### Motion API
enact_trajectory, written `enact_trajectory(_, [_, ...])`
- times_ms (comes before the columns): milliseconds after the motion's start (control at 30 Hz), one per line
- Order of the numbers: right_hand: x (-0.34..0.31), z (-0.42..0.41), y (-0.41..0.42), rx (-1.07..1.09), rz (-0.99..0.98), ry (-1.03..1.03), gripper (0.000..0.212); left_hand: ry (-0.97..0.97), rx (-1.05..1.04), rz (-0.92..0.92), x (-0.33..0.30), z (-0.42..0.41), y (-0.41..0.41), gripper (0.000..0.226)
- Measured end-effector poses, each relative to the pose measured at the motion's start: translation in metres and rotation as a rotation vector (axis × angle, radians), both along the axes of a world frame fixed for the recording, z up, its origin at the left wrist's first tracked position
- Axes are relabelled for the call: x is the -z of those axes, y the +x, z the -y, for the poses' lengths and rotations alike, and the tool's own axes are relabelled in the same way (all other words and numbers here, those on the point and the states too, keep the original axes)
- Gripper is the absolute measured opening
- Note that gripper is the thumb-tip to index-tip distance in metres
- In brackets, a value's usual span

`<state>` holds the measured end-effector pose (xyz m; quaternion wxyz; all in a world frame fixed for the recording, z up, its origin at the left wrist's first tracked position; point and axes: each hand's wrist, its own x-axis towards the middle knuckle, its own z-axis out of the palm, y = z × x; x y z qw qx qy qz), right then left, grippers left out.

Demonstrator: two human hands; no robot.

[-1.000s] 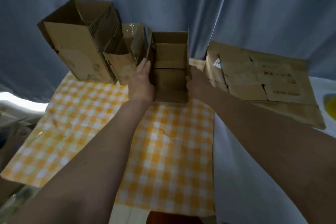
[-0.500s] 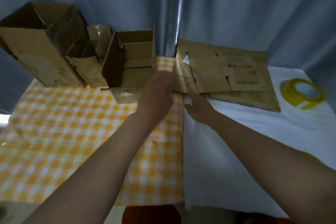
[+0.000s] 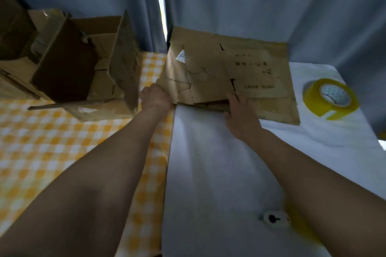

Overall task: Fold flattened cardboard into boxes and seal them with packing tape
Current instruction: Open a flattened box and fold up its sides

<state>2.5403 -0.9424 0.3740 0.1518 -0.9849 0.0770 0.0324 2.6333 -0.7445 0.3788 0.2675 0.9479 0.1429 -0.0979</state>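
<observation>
We have both hands on the flattened cardboard stack point(image 3: 229, 73) at 12 o'clock, left hand point(image 3: 155, 96) gripping its left corner, right hand point(image 3: 240, 110) pinching the near edge, long axis running 9-to-3, tape roll point(image 3: 330, 98) at 2 o'clock.

Matt creased cardboard point(image 3: 219, 73), glossy tape point(image 3: 330, 98)

White-covered table point(image 3: 208, 162) bears flattened cardboard point(image 3: 229, 73), yellow tape roll point(image 3: 330, 98); checkered cloth point(image 3: 52, 142) bears boxes point(image 3: 87, 69).

Left hand's fingers point(image 3: 155, 93) hidden under flattened cardboard point(image 3: 219, 73).
</observation>
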Motion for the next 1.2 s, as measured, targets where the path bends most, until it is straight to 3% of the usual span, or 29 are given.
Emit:
enact_trajectory(133, [0.012, 0.009, 0.005, 0.062, 0.09, -0.045, 0.052, -0.122, -0.056, -0.023, 0.008, 0.009, -0.003, 0.035])
enact_trajectory(300, [0.016, 0.006, -0.006, 0.162, 0.06, 0.004, 0.056, -0.37, -0.066, 0.006, 0.021, -0.001, -0.043, 0.027])
enact_trajectory(467, [0.014, -0.01, -0.025, 0.14, 0.044, 0.026, 0.084, -0.518, -0.052, -0.01, 0.025, -0.017, -0.082, 0.029])
enact_trajectory(633, [0.013, -0.022, -0.027, 0.161, -0.144, -0.04, 0.108, -0.508, -0.014, 0.022, 0.019, -0.022, -0.1, 0.038])
enact_trajectory(867, [0.0, -0.027, -0.025, 0.129, -0.066, -0.159, 0.07, -0.436, 0.105, 0.272, -0.008, -0.006, -0.126, 0.045])
enact_trajectory(1067, [0.002, -0.029, -0.04, 0.031, -0.005, -0.217, 0.052, -0.451, -0.003, 0.135, 0.016, -0.022, -0.128, 0.046])
enact_trajectory(1200, [-0.004, -0.027, -0.06, -0.051, 0.103, -0.206, 0.053, -0.33, -0.156, 0.032, 0.015, -0.038, -0.107, 0.044])
